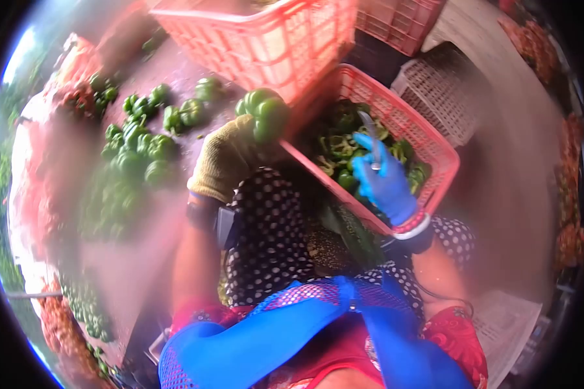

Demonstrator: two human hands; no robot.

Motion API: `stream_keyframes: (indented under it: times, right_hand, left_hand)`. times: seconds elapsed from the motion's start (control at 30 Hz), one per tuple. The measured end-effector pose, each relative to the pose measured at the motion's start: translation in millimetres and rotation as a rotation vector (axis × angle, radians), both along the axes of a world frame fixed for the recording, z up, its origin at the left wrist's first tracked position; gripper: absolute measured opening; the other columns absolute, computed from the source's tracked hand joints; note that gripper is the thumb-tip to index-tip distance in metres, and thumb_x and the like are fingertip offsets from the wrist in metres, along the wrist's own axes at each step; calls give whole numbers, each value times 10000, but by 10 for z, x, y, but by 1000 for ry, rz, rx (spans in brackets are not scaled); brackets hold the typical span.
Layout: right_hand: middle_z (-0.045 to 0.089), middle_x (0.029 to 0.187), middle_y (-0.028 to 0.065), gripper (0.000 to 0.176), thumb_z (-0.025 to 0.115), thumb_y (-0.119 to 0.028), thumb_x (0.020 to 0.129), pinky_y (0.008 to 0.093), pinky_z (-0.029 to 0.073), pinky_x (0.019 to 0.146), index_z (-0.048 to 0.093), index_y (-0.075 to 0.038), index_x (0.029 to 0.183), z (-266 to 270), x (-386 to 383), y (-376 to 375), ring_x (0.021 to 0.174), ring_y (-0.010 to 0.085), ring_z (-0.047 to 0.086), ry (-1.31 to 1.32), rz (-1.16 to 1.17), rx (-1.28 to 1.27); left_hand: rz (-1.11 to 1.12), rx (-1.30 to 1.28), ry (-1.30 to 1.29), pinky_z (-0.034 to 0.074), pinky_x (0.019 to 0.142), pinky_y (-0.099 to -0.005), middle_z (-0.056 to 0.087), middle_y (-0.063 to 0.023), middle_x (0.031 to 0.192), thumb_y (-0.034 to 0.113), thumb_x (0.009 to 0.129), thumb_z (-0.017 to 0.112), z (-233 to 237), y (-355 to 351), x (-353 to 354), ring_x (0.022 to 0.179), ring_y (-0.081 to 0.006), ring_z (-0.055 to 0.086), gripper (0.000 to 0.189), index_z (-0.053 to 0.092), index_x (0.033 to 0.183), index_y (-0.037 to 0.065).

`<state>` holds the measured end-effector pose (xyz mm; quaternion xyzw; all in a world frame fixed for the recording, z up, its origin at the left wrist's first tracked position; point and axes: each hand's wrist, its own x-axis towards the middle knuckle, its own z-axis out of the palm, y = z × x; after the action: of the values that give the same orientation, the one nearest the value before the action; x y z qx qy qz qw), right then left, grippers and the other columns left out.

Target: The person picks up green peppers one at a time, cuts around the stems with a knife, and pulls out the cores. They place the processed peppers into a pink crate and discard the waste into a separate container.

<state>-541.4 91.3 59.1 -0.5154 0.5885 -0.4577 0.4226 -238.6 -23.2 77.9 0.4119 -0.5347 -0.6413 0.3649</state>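
Observation:
My left hand [224, 155], in a yellowish knit glove, is closed around a green bell pepper [266, 113], raised beside the rim of a pink plastic crate. In a blue glove, my right hand [386, 178] grips a small knife [372, 136] whose blade points up and away from me. The hand is above the pink crate [438, 201] in front of my knees. Inside that crate lie green peppers and pale green cut pieces [340, 149]. My fingers partly hide the knife's handle.
Loose green bell peppers [136, 139] lie on the floor to the left. A taller pink crate [259, 48] stands ahead, with a darker red crate [402, 23] behind. At the right is a pale crate [435, 91]. Filled pinkish sacks [32, 175] line the far left.

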Motion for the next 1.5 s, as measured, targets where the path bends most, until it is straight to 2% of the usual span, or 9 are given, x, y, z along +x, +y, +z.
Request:
stream_keyframes:
  times: [0.2, 0.57, 0.73, 0.87, 1.03, 1.13, 1.23, 1.3, 1.5]
  right_hand:
    - [667, 820, 257, 725, 618, -130, 899, 506, 529, 688, 291, -6, 1534, 94, -92, 105, 721, 422, 675, 354, -40, -245]
    - [680, 966, 306, 944, 615, -123, 872, 538, 550, 747, 6, 32, 1576, -272, -270, 107, 848, 465, 682, 523, -104, 147]
    - [633, 1205, 290, 932, 634, -146, 898, 506, 558, 838, 16, 36, 1572, -527, -285, 109, 1007, 447, 670, 406, -126, 2]
    - [605, 1264, 287, 926, 637, -148, 899, 502, 554, 862, 32, -6, 1585, -657, -351, 58, 1053, 441, 657, 538, -82, -176]
    - [681, 1099, 259, 613, 654, -178, 921, 478, 566, 827, 417, -70, 1476, -656, -444, 204, 945, 410, 703, 513, -46, 30]
    - [691, 1139, 234, 590, 661, -231, 958, 416, 567, 851, 435, -60, 1476, -822, -520, 204, 971, 344, 724, 358, -78, -81]
    - [712, 1190, 121, 586, 732, -294, 948, 331, 551, 888, 517, -61, 1441, -408, -379, 22, 1006, 205, 703, -306, -88, -195]
    - [683, 1185, 81, 648, 798, -277, 900, 275, 546, 845, 519, -69, 1447, -275, -497, 6, 1003, 129, 658, -254, 57, -138]
    - [659, 973, 27, 593, 813, -276, 875, 231, 515, 623, 566, -64, 1370, -173, -397, 32, 730, 64, 611, -517, -19, 33]
  left_hand:
    - [-312, 472, 476, 548, 897, -381, 654, -137, 1245, 209, 959, 642, 363, 330, -1198, 1080, -239, 654, 492, 522, 1390, 3]
    - [-108, 60, -162, 519, 902, -334, 676, -96, 1084, 190, 806, 804, -129, 414, -1745, 979, -180, 648, 522, 543, 1207, -20]
    - [-58, -58, -295, 539, 878, -349, 703, -127, 1058, 277, 733, 861, -96, 464, -1827, 982, -198, 674, 604, 543, 1167, 2]
    - [-110, 306, 255, 552, 849, -381, 683, -134, 1038, 155, 802, 778, -195, 423, -1754, 949, -213, 666, 438, 545, 1149, 21]
    - [-2, 272, 362, 563, 782, -346, 679, -147, 1024, 139, 844, 708, 6, 309, -1591, 852, -225, 677, 368, 538, 1139, -2]
    - [45, 174, 301, 576, 769, -344, 687, -144, 1007, 162, 823, 734, 53, 155, -1462, 843, -222, 687, 416, 545, 1150, -13]
    - [-119, 19, -67, 557, 850, -357, 686, -133, 1068, 214, 778, 809, 54, 300, -1511, 958, -215, 682, 514, 570, 1188, 16]
    - [-229, -162, -393, 528, 886, -342, 677, -97, 1098, 304, 755, 868, 0, 450, -1630, 1018, -177, 650, 645, 564, 1261, 44]
    - [-336, 102, 25, 520, 857, -303, 625, -72, 1133, 259, 794, 823, -116, 368, -1630, 964, -156, 611, 682, 491, 1341, 21]
